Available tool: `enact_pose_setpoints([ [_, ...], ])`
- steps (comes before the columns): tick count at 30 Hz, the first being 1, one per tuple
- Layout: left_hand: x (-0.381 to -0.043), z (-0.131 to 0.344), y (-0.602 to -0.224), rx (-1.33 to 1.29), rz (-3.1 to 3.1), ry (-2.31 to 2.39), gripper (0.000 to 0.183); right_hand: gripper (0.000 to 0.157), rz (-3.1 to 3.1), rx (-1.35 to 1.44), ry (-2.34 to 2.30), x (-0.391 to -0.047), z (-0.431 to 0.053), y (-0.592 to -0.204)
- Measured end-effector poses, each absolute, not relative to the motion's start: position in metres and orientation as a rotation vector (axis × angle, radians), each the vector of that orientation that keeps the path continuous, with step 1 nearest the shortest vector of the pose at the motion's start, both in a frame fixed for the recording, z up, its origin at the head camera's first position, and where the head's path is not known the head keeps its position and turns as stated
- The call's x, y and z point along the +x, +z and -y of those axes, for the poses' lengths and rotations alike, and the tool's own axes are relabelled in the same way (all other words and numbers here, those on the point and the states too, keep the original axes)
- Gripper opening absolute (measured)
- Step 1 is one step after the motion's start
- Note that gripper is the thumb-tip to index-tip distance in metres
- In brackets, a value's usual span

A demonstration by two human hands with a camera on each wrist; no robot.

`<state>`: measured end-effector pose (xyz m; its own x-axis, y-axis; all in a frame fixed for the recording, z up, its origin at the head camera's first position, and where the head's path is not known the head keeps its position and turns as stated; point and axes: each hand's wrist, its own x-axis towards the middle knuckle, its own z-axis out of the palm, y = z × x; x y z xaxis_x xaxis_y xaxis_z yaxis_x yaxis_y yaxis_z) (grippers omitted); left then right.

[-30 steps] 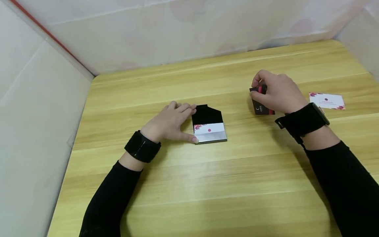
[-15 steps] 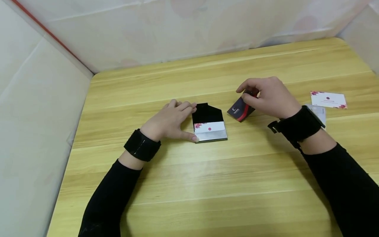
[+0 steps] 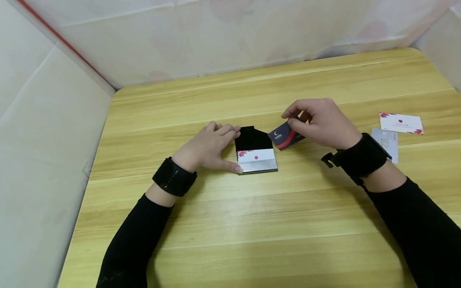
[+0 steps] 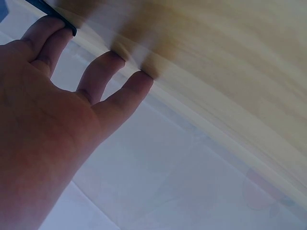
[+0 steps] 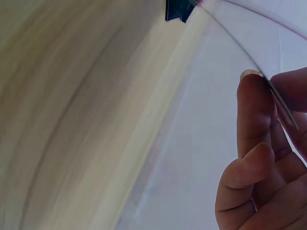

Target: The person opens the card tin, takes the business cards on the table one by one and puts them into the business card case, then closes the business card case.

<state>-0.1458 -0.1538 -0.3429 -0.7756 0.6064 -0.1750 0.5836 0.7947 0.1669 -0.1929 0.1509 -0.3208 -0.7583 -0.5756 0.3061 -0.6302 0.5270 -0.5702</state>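
Note:
A flat business card case lies open on the table, its black inner lid folded away and its silvery front part nearest. Inside shows a white card with pink flowers. My left hand holds the case at its left side, thumb on the near corner and fingers at the lid. In the left wrist view, two fingertips touch the dark case edge. My right hand pinches a dark business card with a red stripe, tilted beside the lid's right edge. The right wrist view has this card edge-on.
At the right lie a white flowered card and a grey-silver card close below it, partly behind the right wrist. The wooden table meets pale covered walls at the back and left.
My right hand has carried the dark card leftward and turned it, bringing it next to the case. The grey-silver card has come into view behind the wrist. My left hand stays put.

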Motion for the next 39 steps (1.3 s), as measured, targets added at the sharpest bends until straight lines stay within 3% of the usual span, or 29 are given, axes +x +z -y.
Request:
enact_pose_setpoints([
  [20, -0.146, 0.152, -0.345, 0.933, -2.775, 0.158, 0.11, 0.019, 2.607, 1.309, 1.339, -0.178, -0.125, -0.342],
  [39, -0.144, 0.154, -0.347, 0.942, -2.769, 0.172, 0.109, 0.023, 2.671, 1.3, 0.736, -0.164, -0.109, -0.349],
])
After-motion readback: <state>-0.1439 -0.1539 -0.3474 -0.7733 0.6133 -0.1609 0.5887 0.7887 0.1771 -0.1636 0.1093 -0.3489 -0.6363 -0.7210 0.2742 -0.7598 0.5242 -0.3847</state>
